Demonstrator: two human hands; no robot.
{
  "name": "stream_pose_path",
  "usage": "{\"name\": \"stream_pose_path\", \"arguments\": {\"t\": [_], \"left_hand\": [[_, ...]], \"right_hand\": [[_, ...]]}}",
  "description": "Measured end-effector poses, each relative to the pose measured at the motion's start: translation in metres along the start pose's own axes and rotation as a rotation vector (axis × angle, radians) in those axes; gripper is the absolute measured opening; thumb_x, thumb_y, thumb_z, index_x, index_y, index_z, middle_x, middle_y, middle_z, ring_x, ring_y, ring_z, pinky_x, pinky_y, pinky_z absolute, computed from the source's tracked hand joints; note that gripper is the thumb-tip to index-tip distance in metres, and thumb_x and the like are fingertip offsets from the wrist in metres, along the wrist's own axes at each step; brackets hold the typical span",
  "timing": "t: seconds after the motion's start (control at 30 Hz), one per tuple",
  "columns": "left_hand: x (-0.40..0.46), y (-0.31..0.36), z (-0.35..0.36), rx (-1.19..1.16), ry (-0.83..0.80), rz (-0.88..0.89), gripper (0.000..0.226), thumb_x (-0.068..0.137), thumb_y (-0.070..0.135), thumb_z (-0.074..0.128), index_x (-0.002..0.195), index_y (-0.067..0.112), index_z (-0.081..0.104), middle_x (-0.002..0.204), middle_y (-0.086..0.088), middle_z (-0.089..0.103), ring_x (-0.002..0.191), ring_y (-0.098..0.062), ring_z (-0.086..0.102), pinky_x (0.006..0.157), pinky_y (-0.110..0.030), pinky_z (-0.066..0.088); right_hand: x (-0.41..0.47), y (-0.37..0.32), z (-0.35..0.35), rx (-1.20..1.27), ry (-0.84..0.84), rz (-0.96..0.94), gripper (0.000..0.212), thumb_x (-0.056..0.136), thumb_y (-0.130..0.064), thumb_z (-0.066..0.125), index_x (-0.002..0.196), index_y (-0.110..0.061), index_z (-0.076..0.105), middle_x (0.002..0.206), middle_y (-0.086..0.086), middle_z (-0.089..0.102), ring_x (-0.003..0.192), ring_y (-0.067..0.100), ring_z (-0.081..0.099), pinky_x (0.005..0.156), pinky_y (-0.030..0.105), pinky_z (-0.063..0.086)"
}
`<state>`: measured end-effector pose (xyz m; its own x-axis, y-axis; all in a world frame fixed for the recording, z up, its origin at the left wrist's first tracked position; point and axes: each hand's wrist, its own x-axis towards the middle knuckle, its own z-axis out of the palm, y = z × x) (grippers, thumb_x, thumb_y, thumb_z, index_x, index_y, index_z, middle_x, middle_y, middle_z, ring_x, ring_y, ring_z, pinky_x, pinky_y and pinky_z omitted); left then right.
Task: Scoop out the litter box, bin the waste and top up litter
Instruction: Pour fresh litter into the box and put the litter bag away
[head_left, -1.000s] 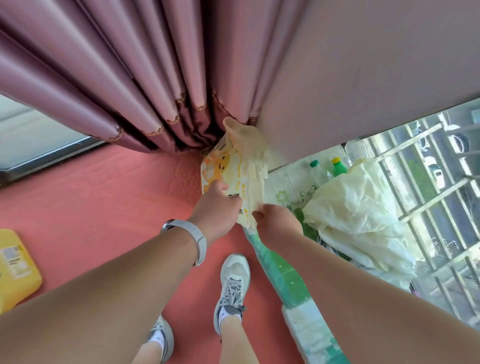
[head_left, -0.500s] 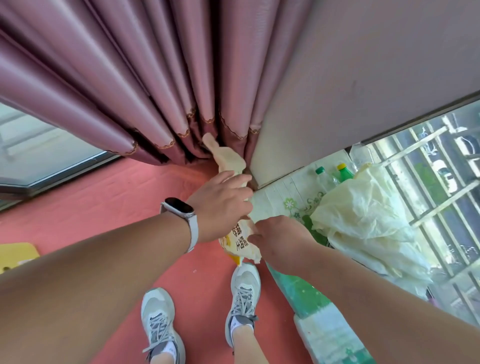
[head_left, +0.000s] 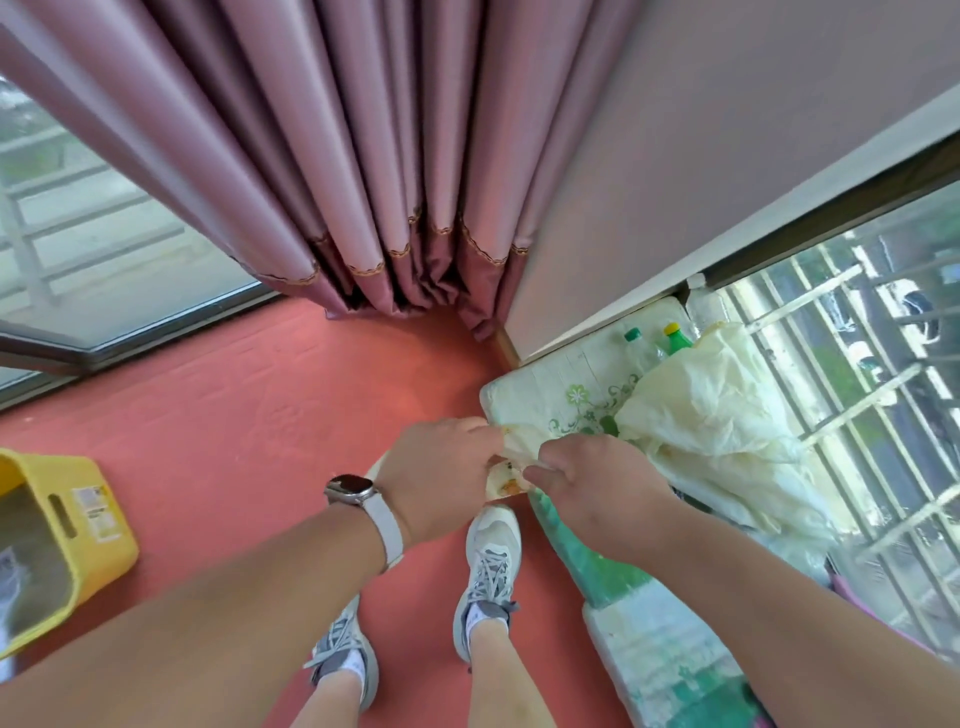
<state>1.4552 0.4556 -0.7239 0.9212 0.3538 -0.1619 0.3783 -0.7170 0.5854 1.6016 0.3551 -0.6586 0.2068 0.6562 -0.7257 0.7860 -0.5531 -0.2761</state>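
Person's left hand (head_left: 441, 470) & right hand (head_left: 597, 483) both pinch a small printed litter bag (head_left: 506, 467) at waist height, over red floor, yellow litter box (head_left: 67, 540) far left; likely top-up step, next needs carrying bag over w/o spilling.

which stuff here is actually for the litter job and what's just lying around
For the job:
- printed bag, gripped by left hand and right hand
- yellow box

Lying about:
- two bottles
- crumpled plastic sheet
- curtain
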Motion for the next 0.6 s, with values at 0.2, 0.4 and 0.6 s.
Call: {"name": "stream_pose_path", "arguments": {"t": [0.2,0.4,0.6], "left_hand": [[-0.031,0.005,-0.054,-0.15,0.199,-0.008,0.02,0.079,0.024,0.039,0.067,0.013,0.051,0.067,0.0,0.052,0.057,-0.031,0.054,0.045,-0.039,0.045],[-0.069,-0.003,-0.131,-0.087,0.303,0.023,0.023,0.081,0.027,0.039,0.068,0.014,0.053,0.067,0.002,0.054,0.058,-0.028,0.054,0.047,-0.034,0.044],[-0.114,-0.006,-0.212,-0.001,0.389,0.087,0.024,0.081,0.024,0.041,0.069,0.013,0.06,0.066,0.002,0.056,0.059,-0.024,0.055,0.047,-0.03,0.043]], "right_hand": [[-0.025,-0.035,-0.01,0.239,0.358,-0.133,0.045,0.093,-0.023,0.057,0.059,-0.019,0.028,0.058,-0.002,0.033,0.054,0.014,0.031,0.051,0.028,0.024],[-0.028,-0.078,-0.011,0.475,0.665,-0.21,0.03,0.075,-0.013,0.08,0.102,-0.023,0.069,0.097,-0.016,0.059,0.089,-0.007,0.055,0.073,0.005,0.039],[-0.004,-0.138,-0.006,0.731,0.48,-0.249,0.047,0.08,-0.035,0.076,0.12,-0.051,0.057,0.117,-0.012,0.063,0.109,-0.006,0.056,0.095,0.017,0.045]]}}
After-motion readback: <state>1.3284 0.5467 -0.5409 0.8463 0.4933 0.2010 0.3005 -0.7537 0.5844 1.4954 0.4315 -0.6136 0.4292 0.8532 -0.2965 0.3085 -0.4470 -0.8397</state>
